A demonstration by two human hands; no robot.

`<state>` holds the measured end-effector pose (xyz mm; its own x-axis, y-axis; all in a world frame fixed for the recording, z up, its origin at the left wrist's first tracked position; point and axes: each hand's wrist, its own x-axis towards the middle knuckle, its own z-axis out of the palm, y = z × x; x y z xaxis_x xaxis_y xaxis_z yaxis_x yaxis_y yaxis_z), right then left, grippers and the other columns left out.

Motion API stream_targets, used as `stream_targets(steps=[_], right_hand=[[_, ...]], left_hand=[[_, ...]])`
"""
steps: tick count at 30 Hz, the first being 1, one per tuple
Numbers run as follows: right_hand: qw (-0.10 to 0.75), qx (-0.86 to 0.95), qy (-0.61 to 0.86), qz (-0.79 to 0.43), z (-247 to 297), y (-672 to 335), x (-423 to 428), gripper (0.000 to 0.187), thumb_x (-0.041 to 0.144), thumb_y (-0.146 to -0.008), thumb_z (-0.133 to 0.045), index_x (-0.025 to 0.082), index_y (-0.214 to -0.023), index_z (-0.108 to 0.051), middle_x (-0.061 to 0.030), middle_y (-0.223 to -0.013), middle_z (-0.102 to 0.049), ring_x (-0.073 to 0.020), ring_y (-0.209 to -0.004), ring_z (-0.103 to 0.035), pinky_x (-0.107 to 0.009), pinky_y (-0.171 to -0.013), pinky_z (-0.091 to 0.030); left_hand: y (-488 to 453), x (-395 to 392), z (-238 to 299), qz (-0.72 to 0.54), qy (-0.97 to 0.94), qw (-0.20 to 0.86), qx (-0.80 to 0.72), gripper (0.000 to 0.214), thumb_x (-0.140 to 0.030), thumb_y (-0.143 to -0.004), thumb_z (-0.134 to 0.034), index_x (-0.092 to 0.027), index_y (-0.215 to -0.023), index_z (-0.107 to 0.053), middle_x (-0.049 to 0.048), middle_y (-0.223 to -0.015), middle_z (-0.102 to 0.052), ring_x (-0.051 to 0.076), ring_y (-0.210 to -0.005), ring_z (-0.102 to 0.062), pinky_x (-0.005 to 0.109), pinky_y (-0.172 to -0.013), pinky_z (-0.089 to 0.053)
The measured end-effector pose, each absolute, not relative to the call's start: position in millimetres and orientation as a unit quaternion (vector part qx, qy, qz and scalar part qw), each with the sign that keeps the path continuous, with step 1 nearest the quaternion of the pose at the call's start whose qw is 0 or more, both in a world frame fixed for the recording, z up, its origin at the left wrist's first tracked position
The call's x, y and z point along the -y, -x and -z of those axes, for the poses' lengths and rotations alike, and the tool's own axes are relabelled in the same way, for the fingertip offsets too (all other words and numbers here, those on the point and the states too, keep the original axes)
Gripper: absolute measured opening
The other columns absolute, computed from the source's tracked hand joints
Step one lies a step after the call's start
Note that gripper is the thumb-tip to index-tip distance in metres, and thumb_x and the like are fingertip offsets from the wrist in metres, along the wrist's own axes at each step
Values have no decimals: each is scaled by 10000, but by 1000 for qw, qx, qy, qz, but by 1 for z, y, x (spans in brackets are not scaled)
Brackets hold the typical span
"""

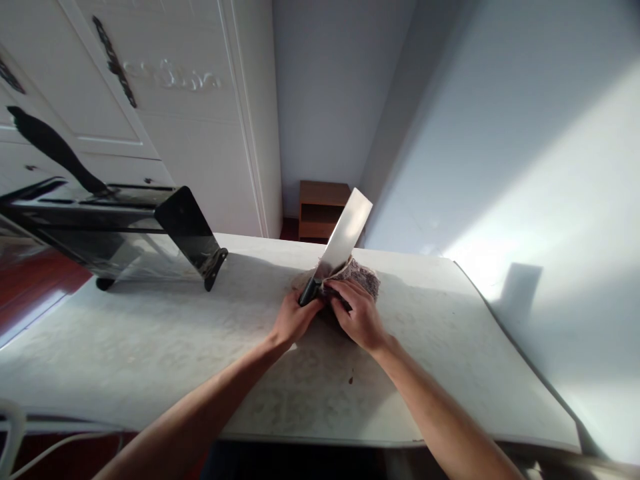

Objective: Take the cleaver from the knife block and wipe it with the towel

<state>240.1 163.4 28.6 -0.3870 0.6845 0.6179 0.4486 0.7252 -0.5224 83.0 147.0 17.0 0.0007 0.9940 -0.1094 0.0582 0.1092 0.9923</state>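
My left hand (pixel 294 318) is closed around the black handle of a broad steel cleaver (pixel 343 237), whose blade points up and away. My right hand (pixel 359 313) presses down with curled fingers on a dark, lumpy piece of meat (pixel 364 276) lying on the pale tabletop (pixel 150 347). The cleaver's blade edge rests against the near left side of the meat, just beside my right fingers. Part of the meat is hidden under my right hand.
A black and clear slicing machine (pixel 115 227) stands at the table's back left. White cabinet doors (pixel 165 100) rise behind it. A small wooden cabinet (pixel 320 210) sits on the floor past the table. A wall (pixel 525 167) runs along the right edge.
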Motion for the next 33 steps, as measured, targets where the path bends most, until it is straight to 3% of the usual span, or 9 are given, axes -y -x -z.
stream_targets(steps=[8, 11, 14, 17, 23, 28, 33], right_hand=[[494, 711, 467, -180, -29, -249, -170, 204, 266, -859, -570, 186, -1035, -634, -54, -990, -671, -190, -921, -614, -325, -855, -464], [545, 583, 517, -310, -27, -253, -178, 222, 359, -827, -606, 183, -959, -630, -32, -916, -658, -184, -867, -592, -308, -781, -460], [596, 383, 500, -499, -28, -255, -184, 260, 387, -718, -708, 187, -828, -584, 18, -743, -624, -147, -688, -563, -259, -622, -444], [567, 237, 466, -637, -32, -255, -188, 263, 295, -634, -759, 176, -783, -577, 16, -685, -636, -145, -614, -572, -260, -589, -461], [453, 201, 391, -776, -36, -249, -187, 163, 179, -710, -610, 168, -863, -664, -37, -752, -696, -202, -739, -658, -323, -732, -526], [380, 190, 400, -812, -39, -254, -185, 155, 176, -718, -541, 136, -789, -673, -74, -724, -695, -225, -774, -669, -339, -780, -532], [386, 218, 404, -800, -37, -258, -185, 199, 225, -746, -530, 117, -797, -689, -88, -782, -707, -209, -758, -663, -316, -781, -535]], left_hand=[[-80, -149, -21, -495, -341, 651, -464, 462, -384, -668, -704, -184, -593, -294, -84, -447, -233, 29, -360, -197, 182, -356, -128], [-77, -149, -23, -485, -338, 694, -412, 475, -357, -693, -702, -181, -597, -271, -87, -465, -208, 23, -363, -180, 180, -360, -112], [-76, -149, -22, -458, -348, 728, -374, 475, -347, -723, -683, -179, -591, -259, -83, -465, -200, 26, -352, -183, 188, -359, -97], [-76, -148, -22, -435, -355, 749, -351, 478, -348, -727, -686, -180, -600, -256, -87, -460, -197, 26, -343, -172, 190, -354, -83], [-74, -148, -20, -367, -370, 778, -351, 505, -362, -718, -699, -177, -560, -256, -82, -438, -199, 26, -337, -184, 194, -352, -70], [-67, -148, -23, -306, -398, 795, -340, 534, -381, -709, -706, -169, -505, -262, -71, -411, -205, 20, -336, -174, 204, -368, -63], [-62, -149, -22, -287, -417, 793, -340, 515, -355, -716, -718, -164, -525, -279, -73, -435, -207, 19, -357, -184, 202, -381, -73]])
